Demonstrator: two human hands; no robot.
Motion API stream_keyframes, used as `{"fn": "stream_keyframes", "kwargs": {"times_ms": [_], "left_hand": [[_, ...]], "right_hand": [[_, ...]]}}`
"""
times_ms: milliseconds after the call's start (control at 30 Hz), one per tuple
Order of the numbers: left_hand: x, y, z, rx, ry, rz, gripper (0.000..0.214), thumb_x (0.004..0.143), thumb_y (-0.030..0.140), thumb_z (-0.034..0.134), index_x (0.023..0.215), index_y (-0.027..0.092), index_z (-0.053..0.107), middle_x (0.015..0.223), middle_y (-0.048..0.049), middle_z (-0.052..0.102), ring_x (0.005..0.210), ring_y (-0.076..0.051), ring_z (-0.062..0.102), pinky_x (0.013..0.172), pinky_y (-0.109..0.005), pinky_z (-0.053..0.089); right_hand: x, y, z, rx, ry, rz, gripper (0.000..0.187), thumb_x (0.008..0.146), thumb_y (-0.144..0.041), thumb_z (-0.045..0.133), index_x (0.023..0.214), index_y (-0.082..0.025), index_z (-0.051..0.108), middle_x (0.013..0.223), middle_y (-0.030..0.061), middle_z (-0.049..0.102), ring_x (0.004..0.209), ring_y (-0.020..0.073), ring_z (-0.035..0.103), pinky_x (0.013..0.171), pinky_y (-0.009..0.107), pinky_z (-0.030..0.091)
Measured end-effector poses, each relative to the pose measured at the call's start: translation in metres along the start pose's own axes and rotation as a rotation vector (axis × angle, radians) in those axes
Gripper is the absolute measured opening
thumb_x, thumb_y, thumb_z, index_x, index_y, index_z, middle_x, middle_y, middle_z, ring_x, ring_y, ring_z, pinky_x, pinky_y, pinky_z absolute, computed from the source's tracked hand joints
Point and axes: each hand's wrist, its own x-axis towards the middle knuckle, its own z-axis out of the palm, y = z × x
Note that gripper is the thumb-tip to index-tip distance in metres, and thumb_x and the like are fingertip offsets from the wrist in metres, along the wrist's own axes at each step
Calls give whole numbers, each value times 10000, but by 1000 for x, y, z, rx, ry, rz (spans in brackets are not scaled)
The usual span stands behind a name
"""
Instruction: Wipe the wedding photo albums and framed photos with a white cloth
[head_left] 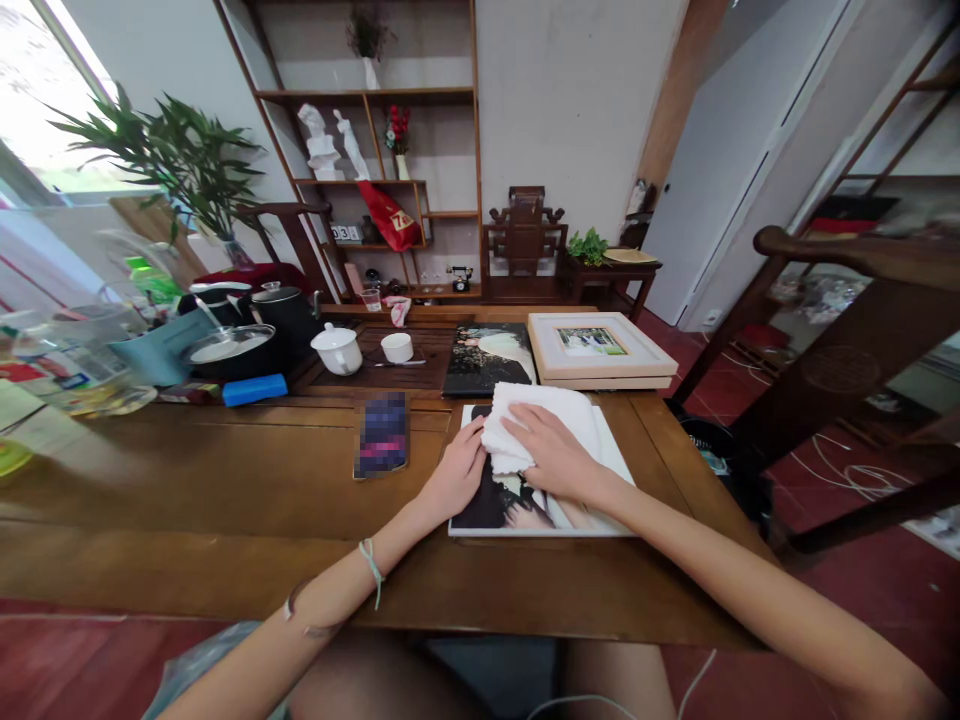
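Observation:
A large photo print (525, 505) lies flat on the wooden table (225, 500) in front of me. A white cloth (547, 415) rests on its far part. My right hand (551, 455) lies flat on the cloth, fingers stretched out and pressing it onto the print. My left hand (455, 475) rests on the print's left edge, fingers together and extended, steadying it.
A second dark photo print (487, 358) and a light-framed picture (596, 348) lie behind the print. A tea tray holds a white lidded cup (337, 350) and a bowl (397, 347). Pots (232, 350), a blue block (255, 389) and clutter fill the left. A wooden chair (855, 340) stands right.

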Motion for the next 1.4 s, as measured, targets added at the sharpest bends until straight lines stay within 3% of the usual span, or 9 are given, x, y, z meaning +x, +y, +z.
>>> {"fn": "stream_keyframes", "kwargs": {"times_ms": [133,267,400,500,667,900,1133,1267,1400], "left_hand": [[0,-5,2,-17,-15,27,410,959,184,338,1328,160,513,1431,-148,461,1368,-245,399,1144,-470,324],[-2,-13,4,-44,-17,61,442,925,195,422,1363,176,486,1462,-156,421,1374,-270,387,1121,-478,354],[-2,-15,5,-44,-7,44,430,948,229,400,1367,176,484,1463,-151,423,1372,-268,394,1129,-475,338],[-3,-13,5,-46,15,14,416,970,286,394,1364,192,489,1462,-139,430,1364,-264,407,1127,-482,335],[-3,-19,4,-49,-25,62,455,929,263,465,1379,199,473,1485,-134,403,1377,-258,388,1124,-474,344],[-1,-11,1,17,-60,76,455,908,167,439,1358,175,499,1468,-138,430,1396,-257,357,1141,-481,332],[1,0,-1,97,-23,45,345,980,258,360,1249,167,556,1422,-132,484,1356,-243,425,1131,-459,359],[0,-1,-2,96,-35,37,361,974,247,354,1268,166,547,1434,-133,473,1368,-249,407,1131,-473,355],[-1,-1,-2,78,-44,20,403,970,243,347,1333,170,508,1456,-133,449,1374,-243,399,1136,-467,346]], "right_hand": [[-6,-17,-2,-82,-74,56,707,735,-147,546,1417,-35,400,1496,229,368,1396,348,295,1131,503,241],[-31,-64,-4,-170,-150,53,718,754,-224,594,1404,15,404,1458,300,383,1365,419,336,1072,571,317],[-59,-106,-1,-264,-102,-100,715,786,-291,590,1370,82,413,1396,372,408,1308,478,390,997,623,379],[-69,-116,0,-267,-94,-213,713,789,-323,594,1355,77,429,1370,378,435,1290,484,410,956,622,413],[-59,-96,-7,-140,-125,-171,769,761,-387,635,1380,18,424,1409,331,428,1327,425,389,1008,559,397],[-20,-37,-8,-87,-128,80,724,724,-213,609,1399,-32,421,1461,255,410,1365,363,356,1086,516,319],[15,19,0,-24,-25,47,680,702,-121,542,1374,-47,462,1473,208,418,1378,306,357,1133,449,266],[4,7,-4,-35,-51,63,679,715,-96,526,1387,-41,442,1484,212,400,1388,321,333,1139,493,244],[-36,-36,-13,-59,-201,62,714,734,-130,559,1415,3,388,1488,271,357,1398,381,289,1115,559,262]]}}
